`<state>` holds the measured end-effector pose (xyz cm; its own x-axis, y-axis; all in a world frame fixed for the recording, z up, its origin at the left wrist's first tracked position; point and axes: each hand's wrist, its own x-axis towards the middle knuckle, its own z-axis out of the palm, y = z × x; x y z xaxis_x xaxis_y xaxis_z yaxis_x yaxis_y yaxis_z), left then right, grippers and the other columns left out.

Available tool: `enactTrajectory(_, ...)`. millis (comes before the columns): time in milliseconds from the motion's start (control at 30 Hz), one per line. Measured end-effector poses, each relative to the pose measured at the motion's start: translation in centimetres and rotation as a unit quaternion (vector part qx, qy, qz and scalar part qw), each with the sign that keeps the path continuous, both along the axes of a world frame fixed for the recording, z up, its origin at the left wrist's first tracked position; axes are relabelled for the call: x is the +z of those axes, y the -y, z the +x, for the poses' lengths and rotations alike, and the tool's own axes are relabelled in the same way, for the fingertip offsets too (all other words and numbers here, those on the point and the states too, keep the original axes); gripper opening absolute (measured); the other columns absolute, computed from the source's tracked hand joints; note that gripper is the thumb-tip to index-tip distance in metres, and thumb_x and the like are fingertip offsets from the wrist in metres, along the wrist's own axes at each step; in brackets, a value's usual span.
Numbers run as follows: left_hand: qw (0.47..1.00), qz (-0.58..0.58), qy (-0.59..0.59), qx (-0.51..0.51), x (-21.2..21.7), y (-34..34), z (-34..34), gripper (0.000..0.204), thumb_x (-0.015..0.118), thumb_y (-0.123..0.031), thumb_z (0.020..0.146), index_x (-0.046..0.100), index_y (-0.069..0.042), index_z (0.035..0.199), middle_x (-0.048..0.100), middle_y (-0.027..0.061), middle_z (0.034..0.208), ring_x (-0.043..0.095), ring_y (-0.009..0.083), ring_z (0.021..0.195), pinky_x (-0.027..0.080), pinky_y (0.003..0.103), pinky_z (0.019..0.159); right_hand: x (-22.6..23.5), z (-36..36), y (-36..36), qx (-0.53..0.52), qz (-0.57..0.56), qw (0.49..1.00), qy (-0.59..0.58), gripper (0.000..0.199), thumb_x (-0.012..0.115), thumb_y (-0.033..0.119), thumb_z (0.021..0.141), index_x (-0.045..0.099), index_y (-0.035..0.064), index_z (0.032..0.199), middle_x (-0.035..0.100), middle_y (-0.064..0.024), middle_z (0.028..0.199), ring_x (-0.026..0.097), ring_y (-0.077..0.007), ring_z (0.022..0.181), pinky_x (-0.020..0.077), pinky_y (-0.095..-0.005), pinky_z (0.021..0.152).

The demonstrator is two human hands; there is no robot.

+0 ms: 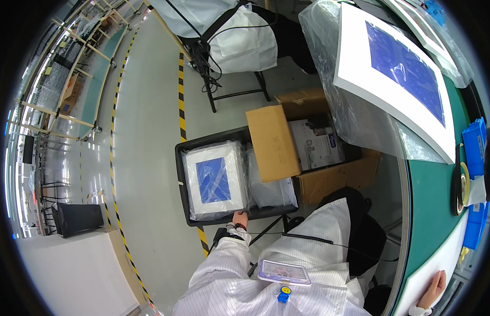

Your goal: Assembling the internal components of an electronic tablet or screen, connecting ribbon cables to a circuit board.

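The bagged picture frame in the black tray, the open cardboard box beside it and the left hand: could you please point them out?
bagged picture frame [214, 180], head view, on its blue centre.
cardboard box [272, 142], head view, on its raised flap.
left hand [240, 218], head view, on its back.

White frame, blue centre; black tray; brown cardboard box; green bench; yellow-black floor tape; white striped sleeve.
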<state>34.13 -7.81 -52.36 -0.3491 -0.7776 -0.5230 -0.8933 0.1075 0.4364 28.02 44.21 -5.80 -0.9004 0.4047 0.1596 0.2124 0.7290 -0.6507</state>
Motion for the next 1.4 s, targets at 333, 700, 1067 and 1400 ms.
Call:
enactTrajectory(333, 0.965, 0.068, -0.106, -0.228, -3.3, -4.1, -5.4, 0.022, 0.057, -0.027, 0.066, 0.064, -0.013, 0.081, 0.061, 0.0141, 0.079, 0.057, 0.0312, 0.078, 0.045, 0.037, 0.070, 0.7, 0.2, 0.3, -0.007, 0.023, 0.999, 0.031, 0.031, 0.041, 0.017, 0.088, 0.030, 0.0094, 0.060, 0.020, 0.0070, 0.059, 0.018, -0.0019, 0.052, 0.0123, -0.0203, 0.044)
enactTrajectory(700, 0.828, 0.145, -0.015, -0.541, -15.0, -4.9, -5.9, 0.038, 0.045, -0.037, 0.071, 0.062, -0.009, 0.090, 0.059, 0.0131, 0.093, 0.054, 0.0315, 0.089, 0.042, 0.038, 0.077, 1.4, -0.9, 3.3, 0.025, 0.072, 0.996, 0.046, 0.030, 0.044, 0.011, 0.083, 0.029, 0.0038, 0.058, 0.026, 0.0003, 0.058, 0.026, -0.0094, 0.055, 0.0205, -0.0251, 0.051)
enactTrajectory(1067, 0.647, 0.163, 0.007, -0.744, -12.4, -8.0, -9.9, 0.032, 0.054, -0.037, 0.070, 0.060, -0.012, 0.090, 0.060, 0.0141, 0.083, 0.057, 0.0321, 0.078, 0.044, 0.041, 0.066, 2.0, -0.5, 3.8, -0.015, 0.096, 0.993, 0.067, 0.029, 0.048, 0.012, 0.079, 0.030, 0.0034, 0.057, 0.026, -0.0019, 0.057, 0.027, -0.0116, 0.054, 0.0203, -0.0268, 0.049)
enactTrajectory(1400, 0.673, 0.062, 0.019, -0.737, -11.2, -6.7, -10.4, 0.023, 0.048, -0.024, 0.075, 0.061, -0.008, 0.085, 0.059, 0.0168, 0.088, 0.057, 0.0329, 0.082, 0.044, 0.043, 0.072, 1.9, -0.8, 4.0, -0.006, 0.102, 0.993, 0.062, 0.029, 0.050, 0.012, 0.076, 0.032, 0.0028, 0.056, 0.027, -0.0038, 0.055, 0.029, -0.0137, 0.053, 0.0211, -0.0281, 0.049)
